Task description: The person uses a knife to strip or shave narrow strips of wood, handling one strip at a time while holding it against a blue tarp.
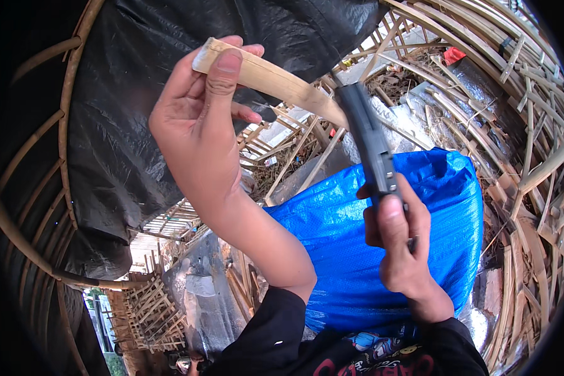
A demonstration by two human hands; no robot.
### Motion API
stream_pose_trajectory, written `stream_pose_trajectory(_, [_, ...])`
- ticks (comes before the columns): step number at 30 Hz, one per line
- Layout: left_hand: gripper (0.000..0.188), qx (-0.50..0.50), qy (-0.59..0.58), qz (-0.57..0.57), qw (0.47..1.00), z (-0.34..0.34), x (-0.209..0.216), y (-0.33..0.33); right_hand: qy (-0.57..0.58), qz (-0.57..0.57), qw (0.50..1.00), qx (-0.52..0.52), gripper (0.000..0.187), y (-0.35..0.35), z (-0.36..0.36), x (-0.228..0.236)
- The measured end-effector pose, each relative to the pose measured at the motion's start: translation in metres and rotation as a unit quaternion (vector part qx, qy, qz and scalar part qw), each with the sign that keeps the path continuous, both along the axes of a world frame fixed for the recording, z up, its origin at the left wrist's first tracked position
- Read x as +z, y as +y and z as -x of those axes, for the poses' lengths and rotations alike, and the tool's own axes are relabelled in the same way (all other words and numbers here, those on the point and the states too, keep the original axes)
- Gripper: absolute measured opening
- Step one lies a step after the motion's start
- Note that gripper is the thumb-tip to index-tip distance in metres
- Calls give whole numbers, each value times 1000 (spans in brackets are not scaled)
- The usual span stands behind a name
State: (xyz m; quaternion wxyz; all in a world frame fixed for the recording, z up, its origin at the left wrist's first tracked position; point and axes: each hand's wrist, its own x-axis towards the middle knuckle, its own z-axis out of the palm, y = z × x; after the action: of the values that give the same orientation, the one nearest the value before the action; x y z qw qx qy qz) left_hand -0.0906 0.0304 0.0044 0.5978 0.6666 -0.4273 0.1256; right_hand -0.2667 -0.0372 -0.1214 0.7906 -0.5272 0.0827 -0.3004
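Observation:
My left hand, raised at the upper left, pinches a flat, pale bamboo strip near its whitish end, with the thumb on top. The strip slants down to the right, and its other end meets or passes behind a long dark grey tool. Fingers wrapped and thumb on top, my right hand grips this tool by its lower end. It has a slightly bent, thick body with silver rivets or screws above the thumb; its exact kind I cannot make out. Whether strip and tool touch is unclear.
A blue plastic sheet spreads in front of my body. Many bamboo strips lie piled on the right. Black sheeting hangs from a curved bamboo frame at the left. A woven bamboo panel stands at the lower left.

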Motion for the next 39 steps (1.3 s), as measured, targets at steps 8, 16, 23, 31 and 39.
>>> stream_pose_trajectory(8, [38, -35, -3, -4, 999, -6, 1, 6, 135, 84, 986, -51, 30, -12, -3, 2])
stream_pose_trajectory(16, [33, 7, -11, 9, 1000, -8, -1, -1, 72, 82, 994, 12, 23, -4, 6, 14])
stream_pose_trajectory(23, [32, -9, -17, -5, 1000, -11, -1, 5, 204, 130, 968, -74, 31, -8, -14, -1])
stream_pose_trajectory(31, [30, -121, -19, -16, 992, -39, -8, 16, -77, -366, 913, 163, 53, 11, -14, -4])
stream_pose_trajectory(39, [26, -113, 9, -16, 993, -37, -7, 21, -199, -518, 794, 249, 50, 27, -14, -10])
